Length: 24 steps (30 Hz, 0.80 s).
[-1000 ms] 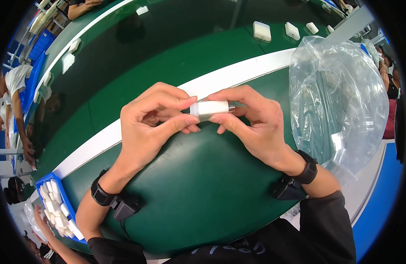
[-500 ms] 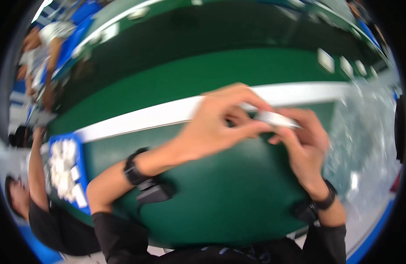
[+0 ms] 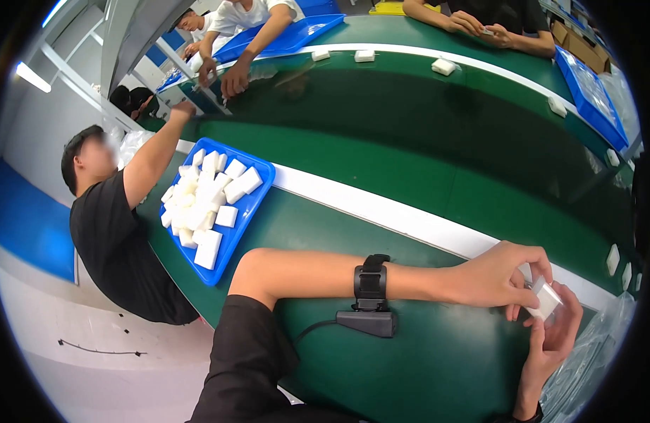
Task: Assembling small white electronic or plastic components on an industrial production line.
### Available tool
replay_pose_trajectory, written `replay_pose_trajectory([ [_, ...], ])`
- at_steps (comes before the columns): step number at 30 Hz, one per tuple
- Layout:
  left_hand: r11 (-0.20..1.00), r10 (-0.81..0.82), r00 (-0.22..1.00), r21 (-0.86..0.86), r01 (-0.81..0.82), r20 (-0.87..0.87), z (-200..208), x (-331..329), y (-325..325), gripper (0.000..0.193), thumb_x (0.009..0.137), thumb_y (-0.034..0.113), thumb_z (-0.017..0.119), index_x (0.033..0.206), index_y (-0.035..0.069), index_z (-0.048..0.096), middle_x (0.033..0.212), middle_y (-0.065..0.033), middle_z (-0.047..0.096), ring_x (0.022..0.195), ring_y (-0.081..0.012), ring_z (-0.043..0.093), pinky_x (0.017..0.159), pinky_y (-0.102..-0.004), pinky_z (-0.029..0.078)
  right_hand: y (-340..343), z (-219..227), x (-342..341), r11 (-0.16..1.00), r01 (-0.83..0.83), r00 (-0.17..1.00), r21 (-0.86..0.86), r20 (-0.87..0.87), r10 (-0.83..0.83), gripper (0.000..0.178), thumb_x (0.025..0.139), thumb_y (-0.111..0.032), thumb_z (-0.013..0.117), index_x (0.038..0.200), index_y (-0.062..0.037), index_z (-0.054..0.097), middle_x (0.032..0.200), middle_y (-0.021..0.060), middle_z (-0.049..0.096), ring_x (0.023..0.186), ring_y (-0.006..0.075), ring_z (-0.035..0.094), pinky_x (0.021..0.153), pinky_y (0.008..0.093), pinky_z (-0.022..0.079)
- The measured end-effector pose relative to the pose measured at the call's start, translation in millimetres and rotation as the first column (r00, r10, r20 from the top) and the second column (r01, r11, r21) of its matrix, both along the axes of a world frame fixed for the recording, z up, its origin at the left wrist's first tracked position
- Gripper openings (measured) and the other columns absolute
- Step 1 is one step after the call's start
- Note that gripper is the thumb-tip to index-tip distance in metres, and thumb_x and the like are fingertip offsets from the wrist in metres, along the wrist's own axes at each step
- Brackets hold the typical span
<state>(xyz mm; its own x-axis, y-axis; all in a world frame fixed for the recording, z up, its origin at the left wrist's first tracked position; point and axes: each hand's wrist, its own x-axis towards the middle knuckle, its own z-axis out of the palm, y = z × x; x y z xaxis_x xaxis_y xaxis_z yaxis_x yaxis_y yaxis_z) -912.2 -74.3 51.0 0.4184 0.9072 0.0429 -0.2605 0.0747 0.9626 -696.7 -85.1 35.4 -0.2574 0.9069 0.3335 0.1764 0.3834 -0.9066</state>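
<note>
A small white box with clear film about it is at the right of the head view, over the near side of the green table. My left hand pinches its left side between thumb and fingers. From below and the right, my right hand has its fingers closed round the other side. Part of the box is hidden behind my fingers. Black straps circle my wrists, and a black device hangs from the left one.
A blue tray heaped with white boxes stands at the left. Beyond a white rail, a dark green belt carries several white boxes at its edges. Clear plastic bags lie at the right. Co-workers sit to the left and across.
The view has swung left, so the blue tray and co-workers show more fully and my hands appear farther right. The white box stays between both hands.
</note>
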Motion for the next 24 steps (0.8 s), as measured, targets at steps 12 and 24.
replay_pose_trajectory([
  [12,0.991,0.116,0.992,0.063,-0.119,0.045,-13.2,-0.6,1.6,0.013,0.086,0.005,0.072,0.094,-0.004,0.066,0.103,-0.0110,0.062,0.084,-0.0200,0.072,0.069,-0.0250,0.060,2.0,-9.0,4.2,0.999,-0.002,1.000,-0.049,0.019,0.003,0.026,0.096,0.000,0.055,0.122,0.0072,0.055,0.114,0.0146,0.063,0.093,0.0196,0.064,0.076,0.0287,0.053],
  [24,0.970,0.158,0.975,0.208,-0.124,-0.155,-12.4,-5.1,-3.3,0.016,0.080,0.005,0.075,0.084,-0.006,0.064,0.087,-0.0098,0.065,0.062,-0.0156,0.067,0.055,-0.0262,0.053,6.8,-3.0,6.3,0.984,-0.148,0.987,-0.104,0.040,0.153,0.023,0.094,-0.001,0.056,0.116,0.0056,0.058,0.105,0.0126,0.064,0.087,0.0157,0.062,0.070,0.0268,0.054],
])
